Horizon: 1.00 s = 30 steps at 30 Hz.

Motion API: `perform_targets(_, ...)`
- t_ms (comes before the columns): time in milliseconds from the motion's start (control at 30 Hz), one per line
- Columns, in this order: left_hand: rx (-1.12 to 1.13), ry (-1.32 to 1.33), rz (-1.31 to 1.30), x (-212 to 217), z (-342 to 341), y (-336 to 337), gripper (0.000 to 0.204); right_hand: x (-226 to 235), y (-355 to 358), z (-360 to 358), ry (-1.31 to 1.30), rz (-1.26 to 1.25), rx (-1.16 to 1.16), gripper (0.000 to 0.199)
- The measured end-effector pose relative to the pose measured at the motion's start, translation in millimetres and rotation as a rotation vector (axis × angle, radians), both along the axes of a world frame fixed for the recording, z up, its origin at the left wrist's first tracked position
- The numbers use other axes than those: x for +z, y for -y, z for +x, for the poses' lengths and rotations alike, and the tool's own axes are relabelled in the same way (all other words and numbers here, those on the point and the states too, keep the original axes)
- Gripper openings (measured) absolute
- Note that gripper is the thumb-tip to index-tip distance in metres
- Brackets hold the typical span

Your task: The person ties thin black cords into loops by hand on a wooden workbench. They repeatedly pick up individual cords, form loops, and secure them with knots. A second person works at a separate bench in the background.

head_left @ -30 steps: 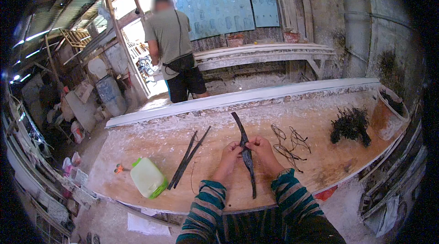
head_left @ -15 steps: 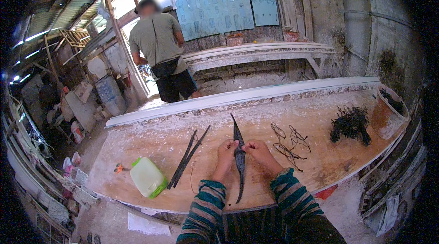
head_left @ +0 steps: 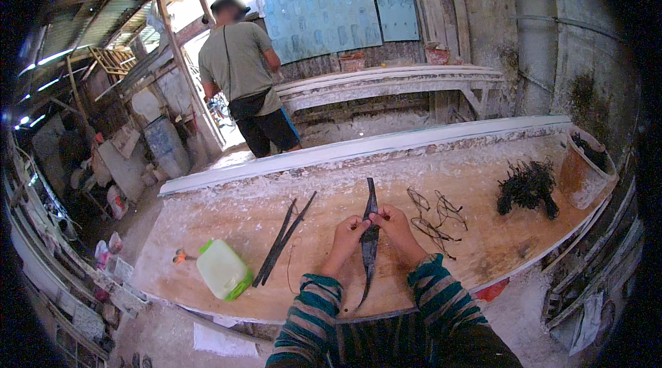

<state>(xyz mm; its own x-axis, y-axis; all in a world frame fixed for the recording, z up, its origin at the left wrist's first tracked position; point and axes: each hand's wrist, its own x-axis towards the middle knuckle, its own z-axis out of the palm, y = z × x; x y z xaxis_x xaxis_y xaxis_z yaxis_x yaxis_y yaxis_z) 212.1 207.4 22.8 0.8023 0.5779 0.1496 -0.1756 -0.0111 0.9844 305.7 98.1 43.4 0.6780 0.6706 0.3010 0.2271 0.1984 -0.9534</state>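
1. The workbench [head_left: 483, 182] was the landmark: a long plank top, pale and rough, crusted with white plaster dust, its far edge a smooth white strip. Its near edge bent with the lens, and its right end was cut off by the dark rim.
2. Beyond the bench's far side stood a person [head_left: 245, 85] in a grey-green shirt and dark shorts, back turned; what that person's hands did was hidden.
3. At the bench's right end sat a rusty-brown bucket [head_left: 576, 178], contents dark and hard to make out.
4. Just left of the bucket lay a matted black tangle [head_left: 527, 189], wiry and shapeless.
5. Toward the bench's left end lay a pale green plastic jug [head_left: 222, 270] on its side, squarish, with a green cap.
6. At the bench's middle, the dark strip [head_left: 370, 237], long, thin, tapering to points, was held upright between both hands, its lower tip over the near edge.
7. Right of the jug lay two dark rods [head_left: 283, 240], slim and straight, crossing slightly.
8. Right of the strip lay thin wire loops [head_left: 434, 216], bent and overlapping.
9. The left hand [head_left: 347, 237] pinched the strip's mid-section, fingers curled.
10. The right hand [head_left: 394, 224] gripped it just opposite, fingertips clenched on it.
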Motion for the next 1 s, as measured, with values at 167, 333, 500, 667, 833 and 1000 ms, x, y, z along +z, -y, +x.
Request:
perform_targets(167,0.079,0.132,0.024,-5,8,1,0.009,-18,-6,11,0.082,-0.032,0.074,0.022)
perform_targets(333,0.054,0.092,0.068,6,-1,1,0.009,3,3,1,0.098,-0.115,0.11,0.025)
perform_targets(500,0.047,0.091,-0.18,14,-4,6,0.011,-1,-2,3,-0.133,0.076,0.198,0.025)
perform_targets(667,-0.011,0.016,-0.201,12,-5,0,0.012,-12,-3,12,-0.023,-0.044,0.145,0.02)
perform_targets(833,-0.12,-0.062,-0.161,16,-9,4,0.01,6,0,1,0.001,0.04,0.047,0.024)
perform_targets(1000,-0.013,0.022,-0.088,25,-4,20,0.012,-12,-3,13,0.051,-0.016,0.049,0.025)
